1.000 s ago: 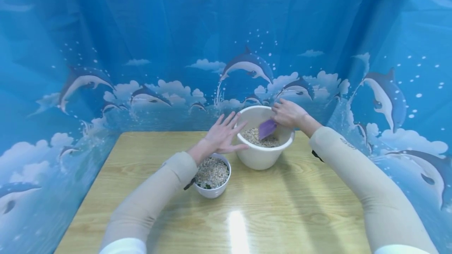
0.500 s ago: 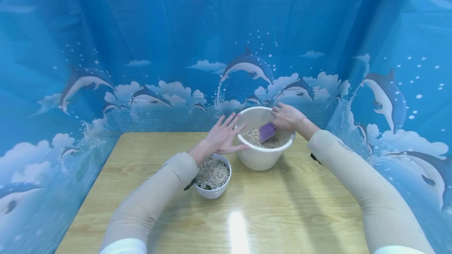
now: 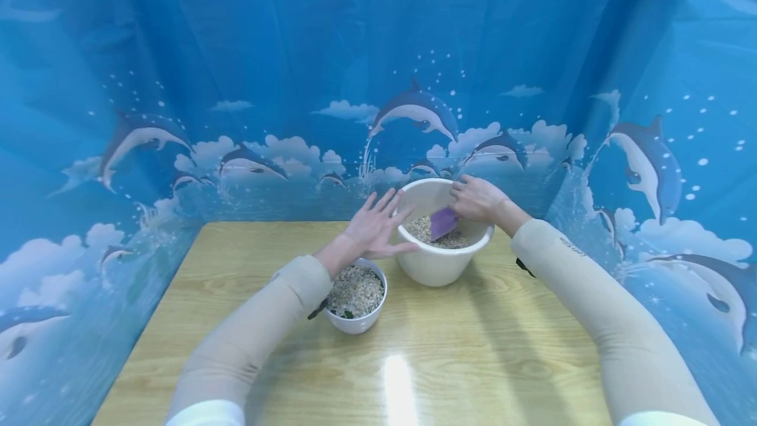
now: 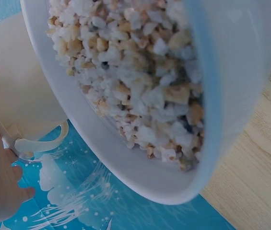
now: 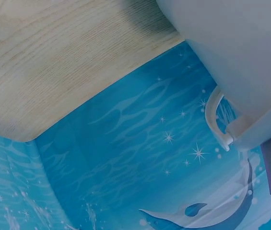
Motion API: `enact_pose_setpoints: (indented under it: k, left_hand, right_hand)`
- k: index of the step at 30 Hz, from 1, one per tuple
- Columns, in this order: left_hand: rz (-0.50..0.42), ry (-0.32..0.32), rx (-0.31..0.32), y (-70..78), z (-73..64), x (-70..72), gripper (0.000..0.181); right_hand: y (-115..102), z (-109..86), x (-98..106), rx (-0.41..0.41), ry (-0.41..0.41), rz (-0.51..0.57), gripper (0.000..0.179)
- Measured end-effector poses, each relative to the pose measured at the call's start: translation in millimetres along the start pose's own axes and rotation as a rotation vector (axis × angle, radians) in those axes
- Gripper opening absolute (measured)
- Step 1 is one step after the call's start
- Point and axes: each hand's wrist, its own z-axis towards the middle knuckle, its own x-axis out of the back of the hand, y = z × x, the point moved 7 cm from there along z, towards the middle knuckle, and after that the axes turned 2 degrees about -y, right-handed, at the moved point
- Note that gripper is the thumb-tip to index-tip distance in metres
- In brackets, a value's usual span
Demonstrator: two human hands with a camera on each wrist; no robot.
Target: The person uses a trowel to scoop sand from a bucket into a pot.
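In the head view, a cream bucket holds pale gravel. My left hand lies at the bucket's left rim, fingers spread and straight. Over the right side of the rim, my right hand grips a small purple scoop, its blade low over the gravel; the grip is hidden by the fingers. A white bowl heaped with similar gravel stands below my left wrist. Up close in the left wrist view, the gravel is white, tan and brown bits, with the left fingers beside the bucket.
The wooden table ends just behind the bucket, where a blue dolphin-print curtain hangs on three sides. A white handle end sticks out from the bucket's side in the right wrist view. Dark green bits show in the bowl.
The right hand and the purple scoop have shifted slightly left and down inside the bucket. The left hand, bowl and bucket stay nearly where they were.
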Motion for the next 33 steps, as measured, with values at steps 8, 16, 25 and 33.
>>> enact_pose_setpoints:
  k: [8,16,25,33]
  left_hand:
    - [-0.003,-0.008,0.008,-0.9,-0.7,0.8,0.097]
    - [-0.019,-0.009,0.005,-0.5,-0.2,-1.0,0.098]
    - [-0.011,-0.01,0.009,-0.8,1.6,-2.3,0.098]
    - [-0.036,-0.013,0.01,0.2,0.4,-2.9,0.098]
  right_hand:
    - [0.3,2.9,-1.0,-0.018,-0.036,0.021,0.027]
    - [-6.3,9.0,-2.2,0.006,-0.009,0.038,0.03]
    - [-9.7,12.3,-4.5,0.003,0.012,0.056,0.034]
    - [-15.9,11.9,-5.0,0.001,0.043,0.049,0.03]
